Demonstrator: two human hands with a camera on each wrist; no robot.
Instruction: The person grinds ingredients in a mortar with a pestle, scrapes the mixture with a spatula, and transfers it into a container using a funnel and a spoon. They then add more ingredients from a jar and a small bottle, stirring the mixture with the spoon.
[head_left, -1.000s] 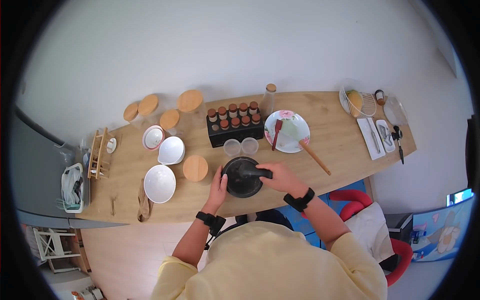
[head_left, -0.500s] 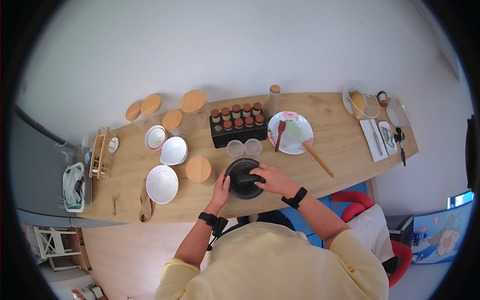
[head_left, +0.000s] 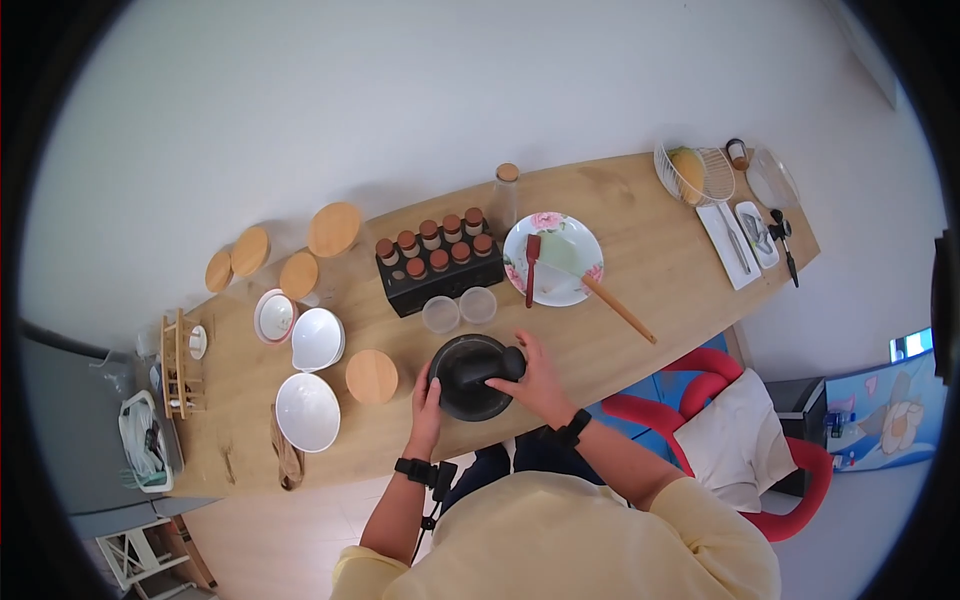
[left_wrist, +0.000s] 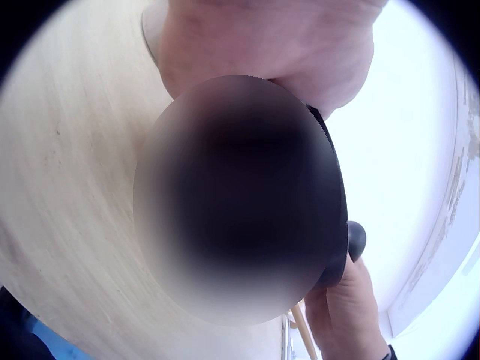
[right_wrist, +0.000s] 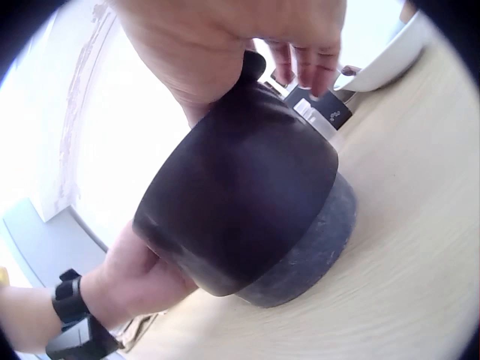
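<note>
A dark stone mortar point(head_left: 470, 405) stands near the table's front edge, with a black pestle point(head_left: 513, 363) leaning in it toward the right rim. My left hand point(head_left: 425, 412) holds the mortar's left side, thumb at the rim. The right hand point(head_left: 541, 388) is around the pestle's knobbed end, thumb on the near side and fingers on the far side. Seen from the right wrist, the mortar point(right_wrist: 240, 187) rests on its narrower foot, the right hand point(right_wrist: 247, 30) above it. In the left wrist view a blur covers most of the mortar; the pestle knob point(left_wrist: 357, 238) shows beyond it.
Two clear cups point(head_left: 441, 314) and a black rack point(head_left: 438, 292) of red-capped jars stand behind the mortar. At right lies a floral plate point(head_left: 572, 290) with a red brush point(head_left: 532, 268) and a wooden-handled spatula point(head_left: 625, 314). A wood-lidded jar point(head_left: 371, 376) and white bowls point(head_left: 308, 412) are left.
The head view has tilted and shifted. My right hand has changed its hold on the pestle, its thumb and fingers now spread around the knob. The left hand stays at the mortar.
</note>
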